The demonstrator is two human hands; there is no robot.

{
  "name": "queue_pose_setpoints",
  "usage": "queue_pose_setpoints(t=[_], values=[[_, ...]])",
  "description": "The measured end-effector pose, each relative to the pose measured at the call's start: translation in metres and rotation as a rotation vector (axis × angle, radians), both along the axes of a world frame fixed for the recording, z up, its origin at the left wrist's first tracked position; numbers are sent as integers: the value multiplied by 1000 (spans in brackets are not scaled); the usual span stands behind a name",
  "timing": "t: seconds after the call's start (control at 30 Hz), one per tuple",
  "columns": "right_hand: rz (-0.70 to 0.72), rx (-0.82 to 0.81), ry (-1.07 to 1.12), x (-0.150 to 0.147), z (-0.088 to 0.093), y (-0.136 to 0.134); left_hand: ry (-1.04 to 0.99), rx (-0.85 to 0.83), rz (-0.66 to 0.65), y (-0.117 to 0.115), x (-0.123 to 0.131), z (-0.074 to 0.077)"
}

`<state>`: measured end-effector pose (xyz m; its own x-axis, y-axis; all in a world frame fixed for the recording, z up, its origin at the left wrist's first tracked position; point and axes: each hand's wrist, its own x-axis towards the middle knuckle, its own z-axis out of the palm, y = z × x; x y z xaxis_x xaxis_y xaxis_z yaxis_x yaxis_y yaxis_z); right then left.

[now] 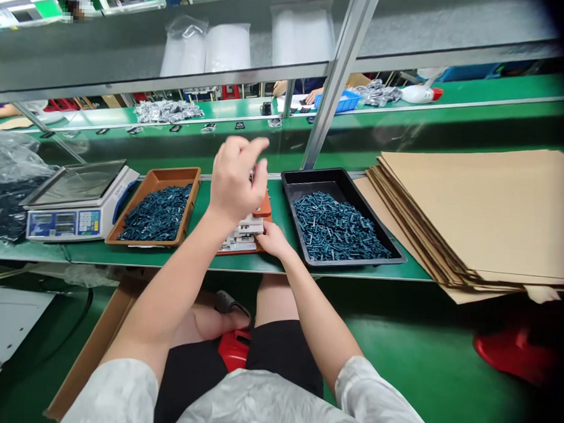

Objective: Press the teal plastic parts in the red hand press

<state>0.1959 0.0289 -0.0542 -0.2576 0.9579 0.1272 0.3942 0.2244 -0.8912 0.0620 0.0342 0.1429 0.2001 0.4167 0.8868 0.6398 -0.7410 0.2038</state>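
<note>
My left hand (239, 179) is raised over a small bench fixture (242, 235) with grey metal parts on an orange-brown base. Its fingers are curled, with index finger and thumb bent forward. What lies inside the grip is hidden; a bit of the fixture shows behind the thumb. Low at the fixture's right side, my right hand (274, 239) has its fingertips pressed together against the metal parts. Anything they pinch is too small to make out. A brown tray (194, 202) and a black tray (287, 187) flank the fixture, both holding heaps of small dark blue parts (339, 229).
A digital scale (67, 207) and plastic bags (14, 183) stand at the left. Stacked brown cardboard sheets (476, 212) overhang the bench edge at right. A metal post (337, 84) rises behind the black tray. Across the rail, another person's hand (314, 96) rests near a blue basket (344, 101).
</note>
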Motion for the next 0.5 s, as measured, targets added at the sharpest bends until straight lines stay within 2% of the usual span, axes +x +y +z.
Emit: queue_pose_setpoints(t=[0.07,0.13,0.2,0.23,0.3,0.37,0.43,0.5], values=[[-23,14,-9,-2,-3,-3,1,-111,-12,29,-4,15],[-68,42,-19,-5,-5,-7,13,-198,2,40,-8,24],[-113,101,-31,-9,-7,-12,21,-221,19,31,-14,19],[-129,134,-37,-10,-8,-14,10,-206,20,21,-19,9],[-129,190,-43,-14,-9,-17,-61,-165,43,-3,-35,-26],[-90,220,-45,-17,-7,-19,-172,-181,143,-24,-57,-74],[-49,231,-60,-19,-4,-22,-132,-359,250,-36,-80,-124],[-52,209,-105,-21,-1,-24,-49,-614,265,-40,-96,-164]])
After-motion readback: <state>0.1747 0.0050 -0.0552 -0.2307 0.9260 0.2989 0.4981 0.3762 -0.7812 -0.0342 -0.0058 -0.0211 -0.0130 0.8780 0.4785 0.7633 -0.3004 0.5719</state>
